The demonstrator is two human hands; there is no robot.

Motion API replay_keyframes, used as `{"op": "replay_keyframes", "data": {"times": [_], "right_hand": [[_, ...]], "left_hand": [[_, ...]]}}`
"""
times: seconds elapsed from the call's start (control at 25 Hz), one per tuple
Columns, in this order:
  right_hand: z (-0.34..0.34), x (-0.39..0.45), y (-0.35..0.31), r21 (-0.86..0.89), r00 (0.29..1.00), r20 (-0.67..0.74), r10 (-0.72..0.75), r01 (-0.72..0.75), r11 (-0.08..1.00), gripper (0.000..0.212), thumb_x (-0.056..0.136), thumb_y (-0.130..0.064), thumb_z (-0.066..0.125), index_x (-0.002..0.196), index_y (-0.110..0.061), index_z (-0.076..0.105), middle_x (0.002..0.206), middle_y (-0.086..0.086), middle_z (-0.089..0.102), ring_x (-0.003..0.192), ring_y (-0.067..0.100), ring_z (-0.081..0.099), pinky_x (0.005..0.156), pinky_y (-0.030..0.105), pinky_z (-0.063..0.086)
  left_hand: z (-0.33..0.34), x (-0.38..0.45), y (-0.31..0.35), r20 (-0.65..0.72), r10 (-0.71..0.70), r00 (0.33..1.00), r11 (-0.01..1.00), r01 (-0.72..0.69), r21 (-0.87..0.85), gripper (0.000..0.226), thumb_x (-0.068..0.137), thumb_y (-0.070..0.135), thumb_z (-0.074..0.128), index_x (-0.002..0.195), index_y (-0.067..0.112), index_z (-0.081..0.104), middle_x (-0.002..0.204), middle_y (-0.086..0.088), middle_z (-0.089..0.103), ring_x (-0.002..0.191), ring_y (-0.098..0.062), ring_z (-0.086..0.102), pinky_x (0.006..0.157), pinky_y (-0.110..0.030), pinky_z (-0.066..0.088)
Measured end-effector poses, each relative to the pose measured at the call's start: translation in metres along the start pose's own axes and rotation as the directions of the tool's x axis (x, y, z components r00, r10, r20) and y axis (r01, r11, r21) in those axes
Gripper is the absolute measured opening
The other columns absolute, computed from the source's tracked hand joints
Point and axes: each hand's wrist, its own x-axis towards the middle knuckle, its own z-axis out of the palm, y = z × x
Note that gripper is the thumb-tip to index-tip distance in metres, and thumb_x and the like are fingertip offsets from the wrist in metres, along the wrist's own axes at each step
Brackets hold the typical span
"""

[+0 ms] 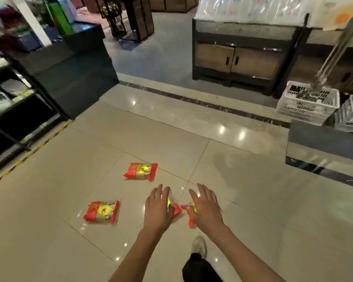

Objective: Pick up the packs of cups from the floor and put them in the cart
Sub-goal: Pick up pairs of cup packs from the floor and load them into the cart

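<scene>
Four red packs of cups lie on the tiled floor [243,180]. The far pack [140,171] lies alone ahead of the hands, and the left pack [102,212] sits well off to the side. The other two are mostly hidden: the left hand [158,208] is stretched out above the middle pack [176,209] with straight fingers close together, while the right hand [206,210] has its fingers fanned over the right pack [190,217]. Can't tell if either palm actually touches plastic. No curl or pinch on anything. White crates [308,102] are stacked far right, and a shoe [199,246] shows below.
</scene>
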Motion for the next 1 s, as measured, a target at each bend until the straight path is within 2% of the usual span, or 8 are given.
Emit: {"op": "replay_keyframes", "data": {"times": [0.12,0.2,0.32,0.44,0.6,0.76,0.88,1.0], "right_hand": [[0.044,0.059,0.033,0.103,0.988,0.093,0.124,-0.133,0.986,0.052,0.094,-0.037,0.056,0.143,-0.021,0.056,0.150,0.012,0.052,0.138,0.032,0.049,0.113,0.046,0.040],[0.099,0.093,0.066,0.180,0.941,0.218,0.260,-0.300,0.937,0.054,0.101,-0.037,0.051,0.152,-0.021,0.044,0.154,0.007,0.046,0.141,0.028,0.043,0.115,0.040,0.034],[0.215,0.136,0.117,0.305,0.800,0.396,0.450,-0.577,0.758,0.061,0.102,-0.041,0.051,0.156,-0.020,0.034,0.153,0.008,0.047,0.139,0.028,0.046,0.112,0.040,0.038],[0.340,0.173,0.160,0.401,0.538,0.603,0.589,-0.843,0.359,0.069,0.098,-0.046,0.058,0.155,-0.015,0.034,0.154,0.010,0.045,0.139,0.028,0.046,0.106,0.035,0.039],[0.515,0.214,0.216,0.435,0.330,0.692,0.642,-0.901,-0.006,0.117,0.047,-0.091,0.067,0.135,-0.016,0.050,0.117,0.002,0.058,0.100,0.022,0.059,0.078,0.033,0.049],[0.625,0.246,0.245,0.519,0.210,0.648,0.732,-0.826,-0.222,0.092,0.072,-0.069,0.076,0.134,-0.003,0.058,0.116,0.005,0.059,0.106,0.022,0.059,0.089,0.031,0.047],[0.676,0.268,0.256,0.678,0.151,0.545,0.825,-0.658,-0.328,0.093,0.066,-0.061,0.087,0.134,-0.005,0.057,0.121,0.002,0.067,0.110,0.016,0.065,0.092,0.028,0.052],[0.694,0.278,0.254,0.776,0.187,0.491,0.851,-0.538,-0.330,0.100,0.059,-0.058,0.090,0.139,-0.012,0.051,0.130,0.002,0.066,0.115,0.018,0.068,0.101,0.040,0.055]], "left_hand": [[0.053,0.067,-0.035,0.070,-0.168,0.983,0.970,0.177,-0.166,0.063,0.088,0.031,0.064,0.146,0.013,0.046,0.146,-0.010,0.052,0.132,-0.033,0.049,0.105,-0.046,0.044],[0.113,0.101,-0.058,0.191,-0.381,0.905,0.844,0.424,-0.327,0.059,0.092,0.028,0.064,0.145,0.009,0.046,0.145,-0.012,0.053,0.130,-0.032,0.051,0.107,-0.044,0.043],[0.230,0.150,-0.094,0.462,-0.622,0.633,0.444,0.770,-0.458,0.061,0.095,0.028,0.063,0.148,0.011,0.037,0.149,-0.016,0.046,0.132,-0.034,0.048,0.109,-0.045,0.042],[0.359,0.198,-0.131,0.634,-0.634,0.442,0.125,0.868,-0.480,0.073,0.096,0.032,0.064,0.154,0.015,0.024,0.150,-0.016,0.042,0.128,-0.031,0.047,0.102,-0.039,0.040],[0.519,0.246,-0.218,0.630,-0.672,0.388,0.041,0.870,-0.491,0.091,0.093,0.038,0.069,0.158,0.008,0.012,0.154,-0.018,0.037,0.136,-0.032,0.043,0.101,-0.037,0.039],[0.624,0.269,-0.293,0.530,-0.787,0.316,0.062,0.895,-0.443,0.114,0.075,0.056,0.080,0.153,0.001,0.017,0.152,-0.019,0.039,0.136,-0.033,0.046,0.107,-0.041,0.043],[0.662,0.274,-0.317,0.538,-0.768,0.347,0.041,0.865,-0.501,0.092,0.075,0.050,0.083,0.138,0.000,0.039,0.127,-0.012,0.058,0.106,-0.024,0.064,0.073,-0.029,0.056],[0.672,0.276,-0.327,0.629,-0.679,0.379,-0.033,0.840,-0.542,0.066,0.079,0.039,0.084,0.128,0.002,0.058,0.115,-0.008,0.071,0.093,-0.017,0.072,0.055,-0.018,0.056]]}}
